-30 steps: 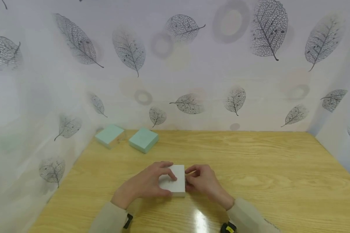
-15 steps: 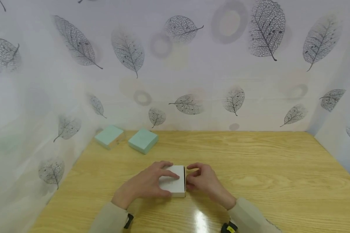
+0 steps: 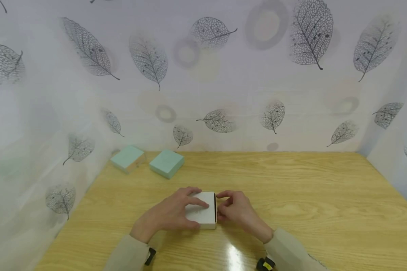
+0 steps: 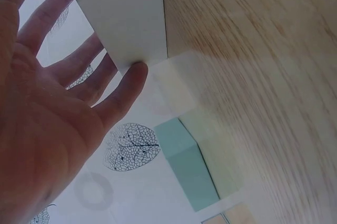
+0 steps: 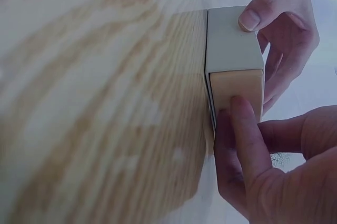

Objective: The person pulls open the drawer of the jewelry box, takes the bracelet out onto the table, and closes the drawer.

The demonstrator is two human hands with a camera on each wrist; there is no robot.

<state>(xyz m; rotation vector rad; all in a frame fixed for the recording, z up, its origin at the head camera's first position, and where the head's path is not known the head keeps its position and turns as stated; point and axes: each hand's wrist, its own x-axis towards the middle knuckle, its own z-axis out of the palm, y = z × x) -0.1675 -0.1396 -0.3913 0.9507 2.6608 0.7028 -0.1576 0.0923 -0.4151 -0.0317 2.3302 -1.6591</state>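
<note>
A white box (image 3: pixel 203 216) lies flat on the table, with small print on top. My left hand (image 3: pixel 171 212) grips it, thumb along the near side, other fingers at the far side, index finger over the top. At the box's right end a tan inner drawer (image 5: pixel 224 88) shows inside the white sleeve, and a narrow dark gap runs along that edge in the head view. My right hand (image 3: pixel 237 212) has its fingers curled at this end, pinching at the drawer. In the right wrist view one fingertip lies on the tan face; what sits between the fingertips is hidden.
Two mint-green boxes stand at the back left of the wooden table (image 3: pixel 308 195): one green box (image 3: pixel 167 163) nearer the middle, another green box (image 3: pixel 127 158) by the left wall. A leaf-patterned curtain (image 3: pixel 237 82) encloses the back and sides.
A dark gap has opened along the white box's right edge, and my right hand has moved slightly right. My left index finger has straightened across the top.
</note>
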